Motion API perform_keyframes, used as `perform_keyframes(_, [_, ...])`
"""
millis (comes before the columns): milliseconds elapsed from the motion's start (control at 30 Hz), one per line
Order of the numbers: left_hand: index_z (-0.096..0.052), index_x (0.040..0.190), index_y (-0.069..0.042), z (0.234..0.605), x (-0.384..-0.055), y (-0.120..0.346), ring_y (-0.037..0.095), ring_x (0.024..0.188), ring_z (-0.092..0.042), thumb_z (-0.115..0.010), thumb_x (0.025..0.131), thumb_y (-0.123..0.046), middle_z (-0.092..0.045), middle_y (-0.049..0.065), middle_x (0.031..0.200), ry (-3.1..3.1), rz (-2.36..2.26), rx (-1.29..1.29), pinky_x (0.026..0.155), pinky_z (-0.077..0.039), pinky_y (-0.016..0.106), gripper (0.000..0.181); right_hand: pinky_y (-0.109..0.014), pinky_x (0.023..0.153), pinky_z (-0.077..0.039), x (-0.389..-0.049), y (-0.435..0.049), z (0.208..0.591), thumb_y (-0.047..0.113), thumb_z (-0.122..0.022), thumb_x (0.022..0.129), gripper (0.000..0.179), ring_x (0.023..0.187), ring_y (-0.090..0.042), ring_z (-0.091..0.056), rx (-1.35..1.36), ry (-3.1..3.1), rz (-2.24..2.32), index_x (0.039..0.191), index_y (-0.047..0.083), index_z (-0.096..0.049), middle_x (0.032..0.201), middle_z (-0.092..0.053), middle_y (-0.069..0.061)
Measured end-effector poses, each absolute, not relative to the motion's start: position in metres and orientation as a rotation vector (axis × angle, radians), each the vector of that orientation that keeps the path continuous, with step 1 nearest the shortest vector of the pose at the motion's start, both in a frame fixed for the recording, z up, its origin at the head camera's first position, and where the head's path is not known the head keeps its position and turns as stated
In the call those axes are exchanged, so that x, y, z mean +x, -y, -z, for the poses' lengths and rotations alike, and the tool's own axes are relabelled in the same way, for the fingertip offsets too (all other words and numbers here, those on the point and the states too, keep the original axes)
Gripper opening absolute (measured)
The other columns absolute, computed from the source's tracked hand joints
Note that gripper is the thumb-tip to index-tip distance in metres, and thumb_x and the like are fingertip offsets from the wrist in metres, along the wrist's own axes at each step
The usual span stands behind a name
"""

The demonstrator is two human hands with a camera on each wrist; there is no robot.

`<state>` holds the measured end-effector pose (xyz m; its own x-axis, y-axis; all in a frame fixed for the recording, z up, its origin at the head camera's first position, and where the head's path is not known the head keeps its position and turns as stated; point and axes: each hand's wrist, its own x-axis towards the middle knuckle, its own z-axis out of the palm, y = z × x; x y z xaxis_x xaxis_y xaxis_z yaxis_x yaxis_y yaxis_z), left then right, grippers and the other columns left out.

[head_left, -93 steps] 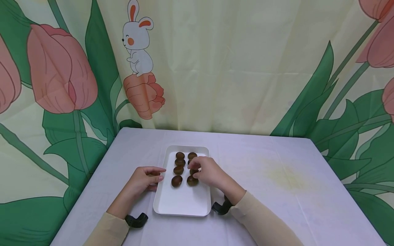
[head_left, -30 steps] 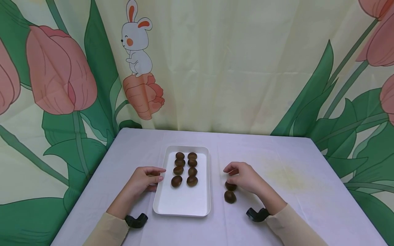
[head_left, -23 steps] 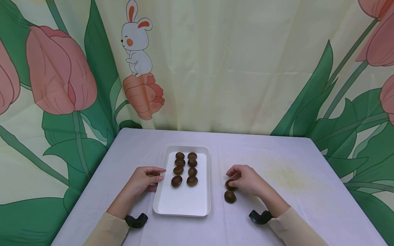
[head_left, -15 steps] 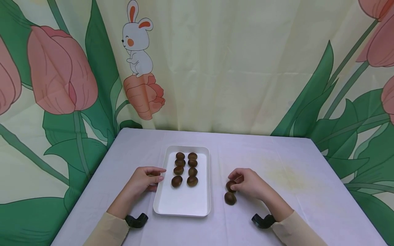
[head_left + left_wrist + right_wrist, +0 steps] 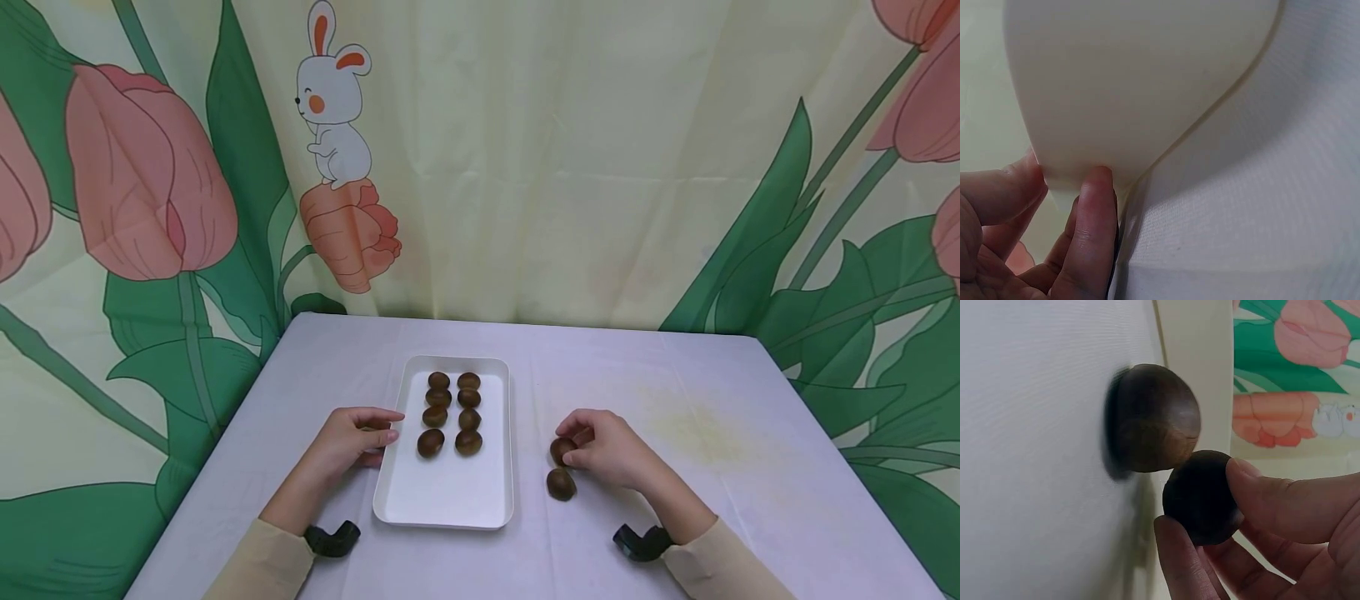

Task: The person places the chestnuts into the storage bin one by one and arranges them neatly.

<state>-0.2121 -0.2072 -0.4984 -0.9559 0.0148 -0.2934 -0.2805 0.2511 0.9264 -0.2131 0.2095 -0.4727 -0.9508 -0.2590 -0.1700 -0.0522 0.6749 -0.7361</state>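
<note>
A white rectangular tray [image 5: 444, 492] holds several glossy brown chestnuts [image 5: 468, 442] in two columns. My left hand [image 5: 352, 437] holds the tray's left side; in the left wrist view, fingers [image 5: 1094, 219] meet its rim and outer wall. Right of the tray, my right hand [image 5: 607, 446] pinches a chestnut [image 5: 561, 451] between thumb and fingers. A second chestnut [image 5: 560, 484] lies on the tablecloth just nearer the body, and the two overlap in the right wrist view. The held chestnut [image 5: 1200, 497] looks dark there, with the thumb on one side and a fingertip on the other.
A white cloth covers the table [image 5: 675, 500], with a faint yellowish stain [image 5: 697, 433] on its right half. Behind the table hangs a curtain [image 5: 540, 167] printed with tulips and a rabbit. Black wrist cameras [image 5: 333, 539] sit below both wrists.
My right hand has moved from over the tray's right column to the two chestnuts on the table, and its fingers have closed on the farther one. The left hand and tray have stayed put.
</note>
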Motion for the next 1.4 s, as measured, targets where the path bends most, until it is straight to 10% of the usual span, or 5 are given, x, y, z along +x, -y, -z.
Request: perform_keyframes(1400, [-0.077, 0.13, -0.004, 0.5, -0.213, 0.21, 0.021, 0.09, -0.079, -0.084, 0.093, -0.01, -0.073, 0.022, 0.132, -2.272, -1.769, -0.211, 0.071, -0.068, 0.037, 0.038, -0.033, 0.087, -0.057, -0.202, -0.116, 0.434, 0.006, -0.087, 0.087, 0.028, 0.101, -0.011, -0.071, -0.624, -2.574, 1.186, 0.106, 0.024, -0.076, 0.1, -0.075, 0.01])
